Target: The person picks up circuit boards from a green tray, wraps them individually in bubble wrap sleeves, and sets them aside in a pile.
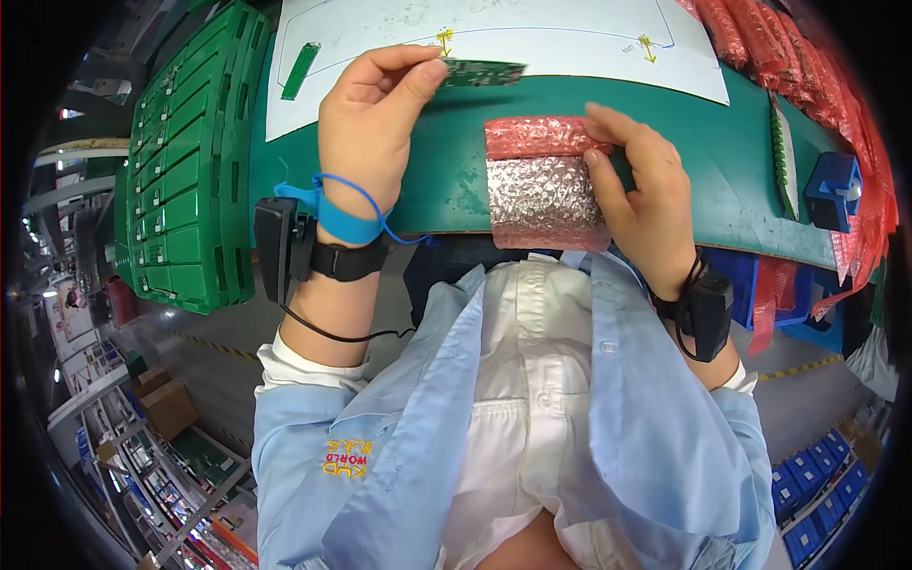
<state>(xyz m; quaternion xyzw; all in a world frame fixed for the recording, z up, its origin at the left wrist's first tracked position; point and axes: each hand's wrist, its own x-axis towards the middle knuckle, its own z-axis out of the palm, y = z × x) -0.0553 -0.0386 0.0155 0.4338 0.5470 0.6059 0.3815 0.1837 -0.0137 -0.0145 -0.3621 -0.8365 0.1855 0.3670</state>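
Note:
Between the thumb and fingers of my left hand [380,90] is a green circuit board [483,73], pinched at its left end and raised above the bench. My right hand [644,185] grips the right edge of a bubble wrap bag [546,195], thumb on top. The bag is pink along its far strip and looks silvery and clear over the rest. Its near end reaches the bench's front edge. A blue strap [347,220] with a cord circles my left wrist.
A white sheet [380,57] with drawn lines lies at the back, a green board strip [301,71] on it. Green crates [185,161] stand left. Rolled pink bubble wrap [774,47] is piled back right, near a blue tape dispenser [834,193]. Blue bins [731,275] sit below the bench.

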